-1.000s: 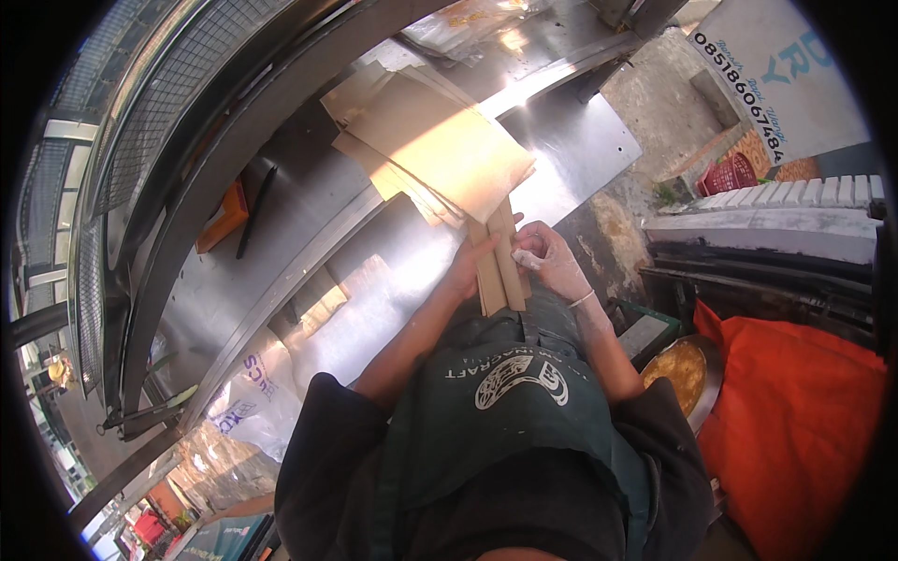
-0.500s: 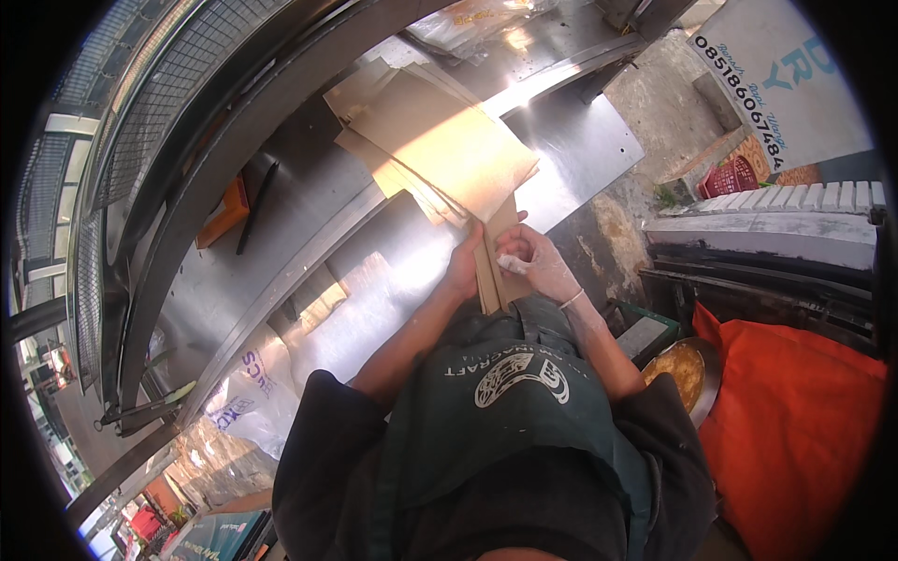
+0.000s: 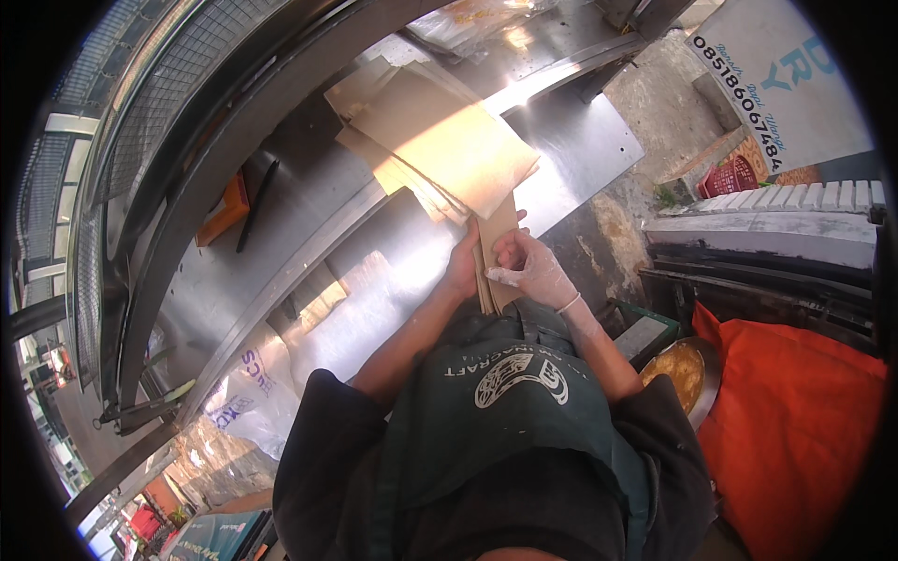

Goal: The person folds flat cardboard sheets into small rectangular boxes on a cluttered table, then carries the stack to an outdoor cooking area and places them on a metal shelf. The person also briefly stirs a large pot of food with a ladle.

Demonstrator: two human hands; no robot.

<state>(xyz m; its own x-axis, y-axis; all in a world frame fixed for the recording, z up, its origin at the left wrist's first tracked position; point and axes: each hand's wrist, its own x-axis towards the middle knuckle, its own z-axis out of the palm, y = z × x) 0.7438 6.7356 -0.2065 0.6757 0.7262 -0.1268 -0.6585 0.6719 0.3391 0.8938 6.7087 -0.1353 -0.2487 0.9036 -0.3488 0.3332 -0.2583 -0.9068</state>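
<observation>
A small bundle of brown paper sheets stands between my hands, just in front of the dark green apron. My left hand is wrapped round its left edge, the fingers partly hidden behind it. On the right, my right hand, dusted with white powder, has its fingers curled in and its thumb against the face of the front sheet. Beyond the hands lies a loose stack of larger brown paper sheets, fanned unevenly on the metal counter, its near corner overlapping the bundle's far end.
The steel counter carries an orange box and a black stick-like thing. Clear plastic bags hang at left. At right are a round pan of yellow-brown food, an orange cloth and a green-edged box.
My right hand has shifted slightly left and closer over the bundle, its thumb moving onto the front sheet. The left hand and the large stack stay almost where they were.
</observation>
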